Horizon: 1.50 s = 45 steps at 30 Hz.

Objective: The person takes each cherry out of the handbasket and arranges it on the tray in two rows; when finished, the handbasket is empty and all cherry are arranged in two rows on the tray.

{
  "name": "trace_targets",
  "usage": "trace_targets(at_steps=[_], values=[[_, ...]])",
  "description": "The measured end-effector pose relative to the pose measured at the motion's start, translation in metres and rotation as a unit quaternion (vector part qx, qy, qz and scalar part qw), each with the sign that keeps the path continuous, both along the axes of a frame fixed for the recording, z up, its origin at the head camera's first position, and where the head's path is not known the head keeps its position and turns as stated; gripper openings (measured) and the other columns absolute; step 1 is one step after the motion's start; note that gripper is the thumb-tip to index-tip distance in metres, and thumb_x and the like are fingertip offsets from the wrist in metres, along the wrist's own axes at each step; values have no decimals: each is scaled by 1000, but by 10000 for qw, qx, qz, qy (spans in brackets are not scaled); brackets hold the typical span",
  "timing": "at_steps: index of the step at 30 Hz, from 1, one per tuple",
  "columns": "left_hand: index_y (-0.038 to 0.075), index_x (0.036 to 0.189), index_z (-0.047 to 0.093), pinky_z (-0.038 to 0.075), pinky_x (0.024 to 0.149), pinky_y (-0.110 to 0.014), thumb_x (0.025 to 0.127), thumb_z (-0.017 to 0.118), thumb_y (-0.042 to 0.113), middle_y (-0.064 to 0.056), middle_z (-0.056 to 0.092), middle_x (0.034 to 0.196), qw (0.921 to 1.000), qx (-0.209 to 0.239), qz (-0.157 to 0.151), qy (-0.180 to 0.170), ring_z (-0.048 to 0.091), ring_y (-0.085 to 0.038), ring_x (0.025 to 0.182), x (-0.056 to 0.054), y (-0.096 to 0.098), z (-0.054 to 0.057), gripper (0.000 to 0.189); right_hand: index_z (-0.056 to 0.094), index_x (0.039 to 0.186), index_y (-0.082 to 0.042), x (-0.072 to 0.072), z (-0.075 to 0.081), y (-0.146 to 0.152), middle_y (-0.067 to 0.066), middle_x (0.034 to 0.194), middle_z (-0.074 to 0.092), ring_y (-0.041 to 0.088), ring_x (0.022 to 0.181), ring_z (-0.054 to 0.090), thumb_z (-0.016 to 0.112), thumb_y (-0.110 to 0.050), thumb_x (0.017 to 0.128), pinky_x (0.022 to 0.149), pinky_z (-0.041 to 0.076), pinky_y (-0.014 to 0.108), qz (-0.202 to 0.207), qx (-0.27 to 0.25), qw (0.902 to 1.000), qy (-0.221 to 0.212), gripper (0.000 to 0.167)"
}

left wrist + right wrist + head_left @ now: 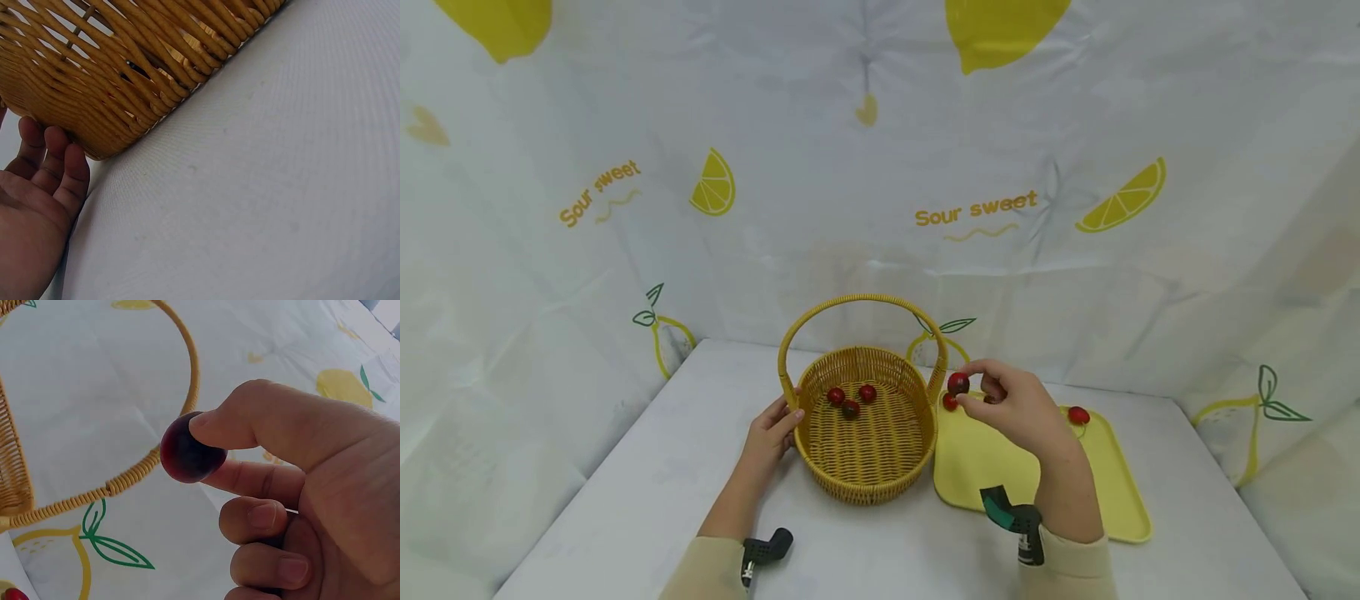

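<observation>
In the head view, a round yellow wicker basket (865, 492) with a tall hoop handle holds three dark red cherries (867, 393). My left hand (772, 429) grips its left side near the foot of the handle, thumb over the rim; the left wrist view has its fingers against the woven outer wall (125, 81). Between thumb and index finger, my right hand (1018, 408) pinches another dark red cherry (187, 453). That hand is right of the basket, above a yellow tray (985, 467), its other fingers curled in.
On the tray lie a red cherry (1078, 415) with a thin stem at the right and another cherry (950, 402) by its left edge, partly screened by my right hand. A white cloth (850, 233) printed with lemons hangs behind the white table (647, 467).
</observation>
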<state>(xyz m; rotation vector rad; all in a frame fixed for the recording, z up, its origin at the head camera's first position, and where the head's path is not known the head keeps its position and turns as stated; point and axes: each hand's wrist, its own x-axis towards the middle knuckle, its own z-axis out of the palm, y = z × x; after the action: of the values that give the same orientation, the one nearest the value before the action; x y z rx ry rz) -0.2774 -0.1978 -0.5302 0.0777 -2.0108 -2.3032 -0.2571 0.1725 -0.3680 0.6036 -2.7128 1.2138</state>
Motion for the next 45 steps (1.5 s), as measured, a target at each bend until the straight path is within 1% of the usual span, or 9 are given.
trace_targets(at_steps=[3, 7, 12, 17, 22, 27, 31, 37, 45], values=[[12, 148, 55, 55, 73, -24, 101, 66, 20, -23, 60, 129, 10000, 30, -14, 27, 63, -16, 90, -1, 0, 0, 49, 68, 114, -15, -5, -2, 15, 0, 72, 31, 16, 65, 32, 77, -21, 92, 60, 33, 32, -275, 36, 9996, -88, 25], [11, 148, 54, 55, 72, -25, 101, 65, 19, -23, 59, 128, 9999, 59, -43, 79, 62, -17, 91, -2, 0, 1, 49, 67, 117, -15, -16, -11, 26, 2, 76, 34, 20, 71, 36, 77, -24, 92, 63, 34, 36, -457, 126, 9987, -209, 28], [9, 148, 54, 55, 72, -25, 101, 66, 19, -22, 60, 127, 10000, 14, 22, 95, 63, -15, 89, -2, 0, 2, 49, 66, 121, -9, -37, -35, 30, 0, 71, 33, 19, 65, 34, 75, -23, 93, 62, 34, 36, -424, 154, 9974, -569, 33], [8, 149, 53, 55, 72, -24, 102, 65, 20, -24, 60, 130, 9999, -54, 41, 98, 64, -14, 89, 0, 2, 3, 50, 67, 121, -7, -54, -61, 25, 0, 65, 34, 17, 59, 34, 76, -20, 91, 57, 33, 34, -350, 333, 9945, -933, 34], [10, 149, 53, 56, 73, -25, 102, 64, 17, -25, 59, 131, 9999, 49, -9, 90, 64, -14, 90, 1, 2, 4, 49, 69, 120, -8, -67, -86, 21, 0, 68, 37, 16, 58, 34, 76, -20, 88, 55, 30, 32, -331, 554, 9917, -1112, 35], [9, 149, 53, 56, 74, -25, 102, 63, 17, -24, 60, 130, 10000, 9, -37, 73, 64, -14, 89, 1, 2, 4, 49, 70, 120, -8, -74, -104, 20, 0, 66, 39, 16, 58, 36, 78, -17, 87, 55, 32, 31, -197, 464, 9904, -1290, 35], [11, 148, 54, 56, 74, -25, 102, 64, 18, -23, 60, 130, 10000, 35, -28, 50, 64, -15, 90, 1, 1, 3, 48, 71, 115, -9, -77, -113, 17, 1, 66, 41, 17, 60, 38, 80, -12, 85, 57, 33, 31, -141, 417, 9889, -1420, 32], [13, 149, 55, 56, 75, -25, 101, 65, 20, -22, 59, 132, 10000, 86, -22, -10, 63, -16, 91, 1, 1, 2, 49, 70, 113, -12, -79, -121, 11, 3, 71, 45, 19, 64, 43, 80, -9, 81, 60, 35, 33, -274, 782, 9857, -1465, 34], [12, 148, 55, 56, 72, -25, 100, 67, 18, -20, 59, 126, 9999, 141, 14, -43, 62, -16, 89, 0, 1, 1, 50, 67, 119, -13, -77, -117, 9, 5, 77, 49, 20, 68, 45, 78, -8, 82, 62, 36, 34, -318, 959, 9832, -1518, 39]])
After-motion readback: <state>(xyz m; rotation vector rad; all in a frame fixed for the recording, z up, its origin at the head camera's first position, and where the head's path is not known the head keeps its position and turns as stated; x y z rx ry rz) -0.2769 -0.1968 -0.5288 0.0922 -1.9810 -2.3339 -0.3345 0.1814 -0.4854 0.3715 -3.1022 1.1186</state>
